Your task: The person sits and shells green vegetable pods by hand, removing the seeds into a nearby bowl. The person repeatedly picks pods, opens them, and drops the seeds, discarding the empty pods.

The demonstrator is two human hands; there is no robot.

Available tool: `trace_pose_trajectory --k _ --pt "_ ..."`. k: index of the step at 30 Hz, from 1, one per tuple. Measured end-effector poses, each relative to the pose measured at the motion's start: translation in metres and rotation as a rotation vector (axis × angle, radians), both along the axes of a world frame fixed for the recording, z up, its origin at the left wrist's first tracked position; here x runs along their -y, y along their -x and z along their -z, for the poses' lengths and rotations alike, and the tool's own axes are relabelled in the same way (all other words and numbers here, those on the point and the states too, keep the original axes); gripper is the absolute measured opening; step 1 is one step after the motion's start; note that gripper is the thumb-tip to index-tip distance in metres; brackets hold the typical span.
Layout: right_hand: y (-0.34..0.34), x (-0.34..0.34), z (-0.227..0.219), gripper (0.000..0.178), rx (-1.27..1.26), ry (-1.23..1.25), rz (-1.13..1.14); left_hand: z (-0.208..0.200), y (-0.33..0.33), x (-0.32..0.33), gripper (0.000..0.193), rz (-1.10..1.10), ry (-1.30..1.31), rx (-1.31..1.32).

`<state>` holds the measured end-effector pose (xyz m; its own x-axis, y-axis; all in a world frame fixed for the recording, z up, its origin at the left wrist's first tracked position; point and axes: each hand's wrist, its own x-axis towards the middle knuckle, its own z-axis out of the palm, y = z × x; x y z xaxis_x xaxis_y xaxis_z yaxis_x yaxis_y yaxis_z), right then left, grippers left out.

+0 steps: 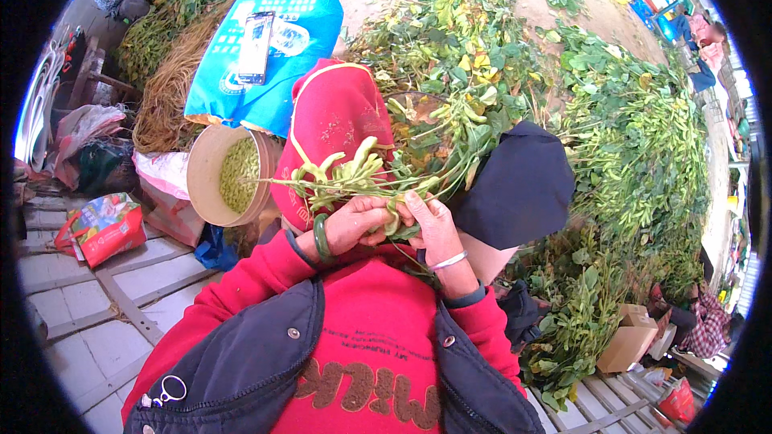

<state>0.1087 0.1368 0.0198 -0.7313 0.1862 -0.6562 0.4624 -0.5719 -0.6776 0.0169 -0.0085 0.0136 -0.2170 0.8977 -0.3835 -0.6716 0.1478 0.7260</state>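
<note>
My left hand (354,223), with a green bangle on its wrist, and my right hand (434,229), with a silver bracelet, meet in front of my chest. Both have their fingers closed on a soybean plant (362,167). Its stems lie sideways above my hands, with plump green pods and a few leaves hanging from them. The fingertips press together around a pod at the stem; the exact grip is partly hidden. Left of my knee a tilted beige bucket (261,165) holds many loose green pods (239,177).
Beyond the bucket lies a blue sack (318,28) with a phone (256,48) on top. Red cloth (338,104) and dark cloth (519,185) cover my knees. Piled soybean plants (635,128) spread ahead and right. A cardboard box (627,339) and a red bag (103,229) stand at the sides.
</note>
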Motion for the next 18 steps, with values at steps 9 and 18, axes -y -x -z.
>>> trace_pose_trajectory --k 9,18 --pt "-0.005 -0.011 -0.004 0.012 -0.402 -0.265 -0.019 -0.010 -0.002 0.006 0.021 0.042 0.055 0.073" --pt "-0.013 -0.045 -0.013 0.015 -0.460 -0.410 -0.058 -0.013 0.001 0.012 0.030 -0.030 -0.010 0.051"
